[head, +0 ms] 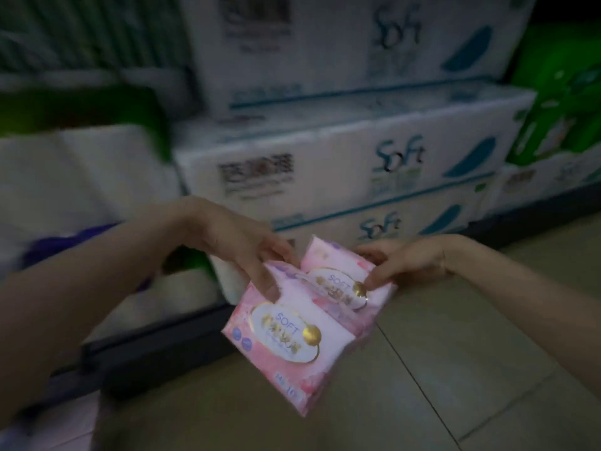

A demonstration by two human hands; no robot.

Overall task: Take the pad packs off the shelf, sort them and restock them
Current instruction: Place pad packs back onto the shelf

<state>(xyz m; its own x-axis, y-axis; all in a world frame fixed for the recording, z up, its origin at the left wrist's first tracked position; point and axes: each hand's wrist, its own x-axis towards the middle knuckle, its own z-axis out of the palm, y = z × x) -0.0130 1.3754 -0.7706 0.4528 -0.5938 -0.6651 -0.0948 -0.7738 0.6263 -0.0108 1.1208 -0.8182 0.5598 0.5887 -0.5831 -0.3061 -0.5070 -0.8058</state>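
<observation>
- We see two pink pad packs held low in the centre of the frame, above the tan tiled floor [455, 369], in front of the shelf.
- The nearer pink pack [286, 340] sits lower and to the left, tilted, its white oval label reading "SOFT" with a gold disc at one end.
- The farther pink pack [338, 281] lies just behind and to the upper right of it, overlapping its top edge; it carries the same oval label.
- Our left hand [240, 245] comes in from the left, fingers pointing down and curled over the top edge of the nearer pink pack, pinching it.
- Our right hand [406, 262] comes in from the right, its fingers curled round the right side of the farther pink pack, one fingertip beside the gold disc.
- Behind the hands, across the upper centre of the frame, white cartons marked "Soft" [341, 167] are stacked in layers.
- At the upper right we make out green packages [559, 109], blurred.
- At the left stand white bundles [81, 177], with something purple [65, 242] below them; we cannot tell what it is.
- The dark shelf base [156, 356] runs along the floor edge at lower left.
</observation>
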